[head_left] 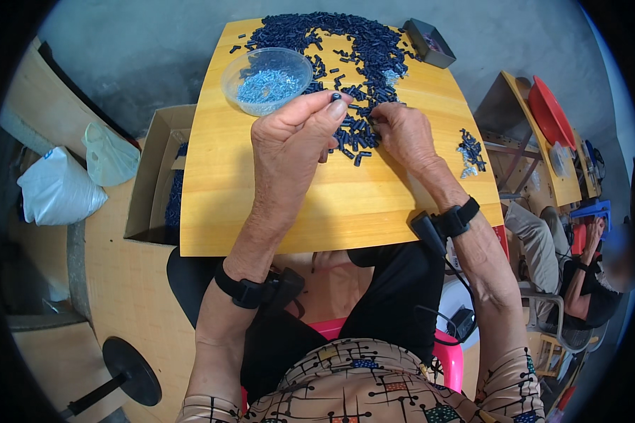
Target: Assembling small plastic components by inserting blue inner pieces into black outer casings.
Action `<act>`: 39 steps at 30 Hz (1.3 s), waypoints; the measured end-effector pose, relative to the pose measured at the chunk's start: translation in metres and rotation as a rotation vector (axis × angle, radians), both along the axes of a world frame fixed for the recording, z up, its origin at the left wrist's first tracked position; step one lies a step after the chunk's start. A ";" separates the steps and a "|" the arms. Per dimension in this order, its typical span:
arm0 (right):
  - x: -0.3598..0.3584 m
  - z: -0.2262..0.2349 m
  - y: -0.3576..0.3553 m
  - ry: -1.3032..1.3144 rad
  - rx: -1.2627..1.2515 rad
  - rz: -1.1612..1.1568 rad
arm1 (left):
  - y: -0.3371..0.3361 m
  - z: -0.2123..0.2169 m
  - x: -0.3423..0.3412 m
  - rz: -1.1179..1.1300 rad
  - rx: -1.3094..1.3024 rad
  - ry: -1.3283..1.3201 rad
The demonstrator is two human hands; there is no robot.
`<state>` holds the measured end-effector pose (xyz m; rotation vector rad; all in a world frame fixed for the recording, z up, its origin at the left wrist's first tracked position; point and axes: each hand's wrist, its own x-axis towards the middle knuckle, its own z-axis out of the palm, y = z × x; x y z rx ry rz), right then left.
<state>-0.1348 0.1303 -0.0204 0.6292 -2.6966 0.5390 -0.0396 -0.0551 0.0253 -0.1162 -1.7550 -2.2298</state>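
Observation:
Between thumb and forefinger, my left hand (289,134) pinches a small dark cylindrical part (336,96), held up above the table. My right hand (409,137) has its fingers drawn together at the edge of a pile of similar dark parts (358,134); what its fingertips hold, if anything, is hidden. A larger heap of these parts (310,27) spreads over the far side of the yellow wooden table (261,204). Just beyond my left hand stands a round clear plastic tub (229,88), holding many small shiny pale-blue or silvery pieces (268,86).
A dark open box (430,42) stands at the far right corner. A small cluster of dark parts (470,148) lies near the right edge. Left of the table is a cardboard box (140,176). Another person (578,289) sits at the right, near a red basin (552,113).

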 end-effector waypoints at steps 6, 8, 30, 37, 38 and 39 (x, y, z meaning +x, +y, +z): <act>0.000 0.000 -0.001 0.043 0.083 0.023 | 0.001 -0.005 -0.002 -0.032 0.017 -0.003; -0.001 0.000 0.001 0.030 0.065 0.037 | 0.000 -0.002 -0.001 -0.030 0.026 0.001; -0.003 0.006 0.006 -0.159 -0.254 0.008 | 0.002 -0.012 -0.009 -0.024 -0.025 0.025; 0.038 0.052 -0.001 -0.650 -0.914 0.111 | -0.001 -0.010 -0.005 -0.087 -0.054 -0.013; 0.044 0.057 -0.001 -0.641 -0.912 0.112 | 0.000 -0.008 -0.004 -0.096 -0.065 -0.022; 0.050 0.062 -0.001 -0.645 -0.935 0.136 | 0.001 -0.006 -0.002 -0.103 -0.077 -0.032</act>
